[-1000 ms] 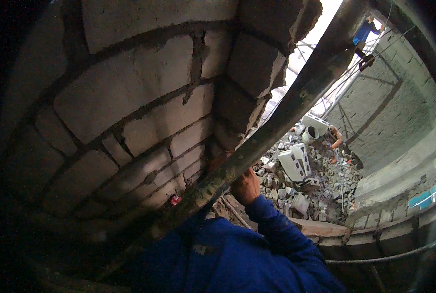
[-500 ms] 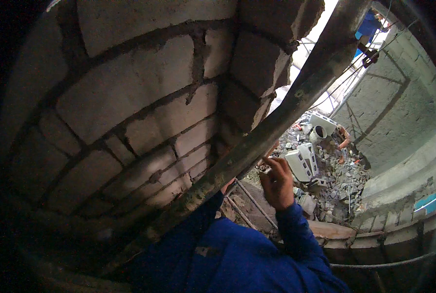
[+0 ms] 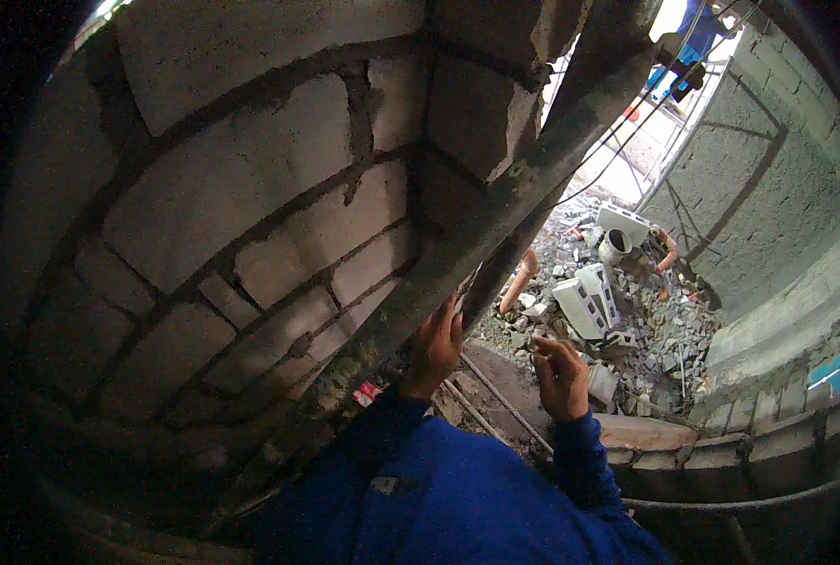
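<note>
A long, worn metal post [image 3: 495, 221] slants across the middle, from the upper right down to the lower left. My left hand [image 3: 434, 350] is raised against the post's lower right side. Its fingers are closed together, with a small pale bit at their tips that I cannot make out. To the right, apart from the post, my right hand [image 3: 563, 379] is held up over the ground. Its fingers are curled in towards the thumb, and whatever is between them is too small to tell. Both arms wear blue sleeves.
A block wall [image 3: 279, 226] with rough mortar joints rises at left. Broken rubble [image 3: 655, 353] covers the ground at right, with hollow blocks [image 3: 587, 301], a white pipe piece [image 3: 615, 247] and an orange pipe [image 3: 518, 282]. Thin wires [image 3: 618, 141] hang near the post. A person in blue [image 3: 698, 42] is far off.
My left hand, mostly hidden behind the post before, now shows beside it. My right hand has moved slightly right and down. The post appears shifted left in view.
</note>
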Available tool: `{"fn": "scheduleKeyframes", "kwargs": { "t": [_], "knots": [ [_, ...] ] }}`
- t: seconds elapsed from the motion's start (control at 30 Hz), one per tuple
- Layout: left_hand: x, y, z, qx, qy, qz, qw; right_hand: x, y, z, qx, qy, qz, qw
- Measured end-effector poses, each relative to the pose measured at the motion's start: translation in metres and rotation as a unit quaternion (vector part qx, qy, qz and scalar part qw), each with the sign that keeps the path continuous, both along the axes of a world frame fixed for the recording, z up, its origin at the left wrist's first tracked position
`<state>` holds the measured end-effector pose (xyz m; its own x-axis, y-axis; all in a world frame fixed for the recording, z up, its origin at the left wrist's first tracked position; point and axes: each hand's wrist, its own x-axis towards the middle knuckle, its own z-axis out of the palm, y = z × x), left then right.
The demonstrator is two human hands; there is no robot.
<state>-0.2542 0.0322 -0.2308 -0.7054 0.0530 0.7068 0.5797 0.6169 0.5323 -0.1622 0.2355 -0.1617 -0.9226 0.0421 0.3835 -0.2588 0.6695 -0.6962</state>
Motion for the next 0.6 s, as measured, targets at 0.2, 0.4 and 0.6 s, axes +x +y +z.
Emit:
{"fn": "scheduleKeyframes", "kwargs": {
  "t": [0.2,0.4,0.6],
  "knots": [
    [-0.025,-0.011,-0.018,-0.074,0.008,-0.003,0.997,0.010,0.013,-0.015,0.028,-0.085,0.125,0.988],
    [-0.035,-0.046,-0.010,-0.060,0.043,-0.094,0.993,0.028,0.001,-0.023,0.157,-0.085,0.295,0.939],
    [-0.020,-0.088,-0.031,-0.020,-0.037,0.009,0.999,0.019,0.009,-0.006,0.069,-0.063,0.242,0.966]
  ]
}}
